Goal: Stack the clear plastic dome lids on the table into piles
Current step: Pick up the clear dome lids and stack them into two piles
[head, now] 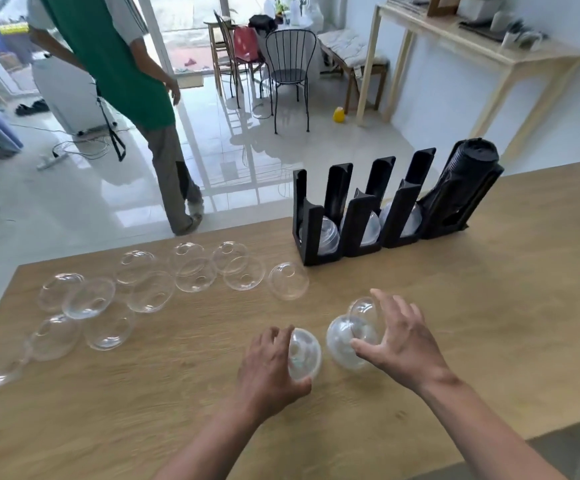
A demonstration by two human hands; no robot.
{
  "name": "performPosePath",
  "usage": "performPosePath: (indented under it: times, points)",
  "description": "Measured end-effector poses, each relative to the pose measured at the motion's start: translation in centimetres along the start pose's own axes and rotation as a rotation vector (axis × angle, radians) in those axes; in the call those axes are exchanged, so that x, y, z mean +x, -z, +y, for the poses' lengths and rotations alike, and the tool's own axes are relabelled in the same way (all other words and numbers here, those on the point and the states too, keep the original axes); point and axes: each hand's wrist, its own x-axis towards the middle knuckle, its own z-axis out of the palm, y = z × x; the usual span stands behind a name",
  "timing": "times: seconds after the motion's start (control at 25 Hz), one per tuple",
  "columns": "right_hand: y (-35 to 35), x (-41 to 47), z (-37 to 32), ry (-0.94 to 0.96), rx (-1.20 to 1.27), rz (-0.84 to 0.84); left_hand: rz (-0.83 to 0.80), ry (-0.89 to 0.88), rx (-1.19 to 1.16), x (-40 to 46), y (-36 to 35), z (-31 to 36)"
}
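Clear plastic is showing in both hands above the pale wooden worktop point(489, 306). The left hand point(268, 365) is curling its grip round one dome lid point(304, 355), fingers over the top edge and thumb underneath, with the lid turned on its side. The right hand point(403, 337) is gripping a small nested pile of lids point(349, 341), thumb pressing its near side and fingers wrapping the far side; a second rim is sticking out behind the first at an angle. The two held pieces are sitting near each other but not touching.

Loose dome lids point(150, 292) are lying scattered over the left half of the worktop, some overlapping, some apart, and one lid point(288, 280) is sitting alone between that scatter and a black slotted holder point(351, 216). The holder is standing at the far edge, with clear lids sitting low in three of its bays and a tall column of black lids point(468, 168) leaning in the rightmost bay.

Beyond the worktop a person in a green apron point(115, 57) is standing on the glossy tiled floor, and a black wire chair point(290, 64) is standing farther back.
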Motion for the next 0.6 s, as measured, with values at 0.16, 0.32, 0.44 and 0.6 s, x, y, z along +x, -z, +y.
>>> performPosePath:
  times: [0.16,0.32,0.44,0.6]
  points:
    - [-1.8,1.4,0.1,0.02,-0.091,-0.106,-0.001,0.046,0.053,0.1,-0.1,1.0]
    - [-4.6,1.4,0.3,0.013,-0.173,-0.251,-0.039,0.079,0.05,0.1,-0.1,1.0]
    - [-4.8,2.1,0.4,0.019,-0.181,-0.266,-0.074,0.079,0.009,0.1,0.1,0.2]
    - [-4.1,2.6,-0.2,0.065,-0.167,-0.222,-0.073,0.15,-0.125,-1.0,1.1,-2.6]
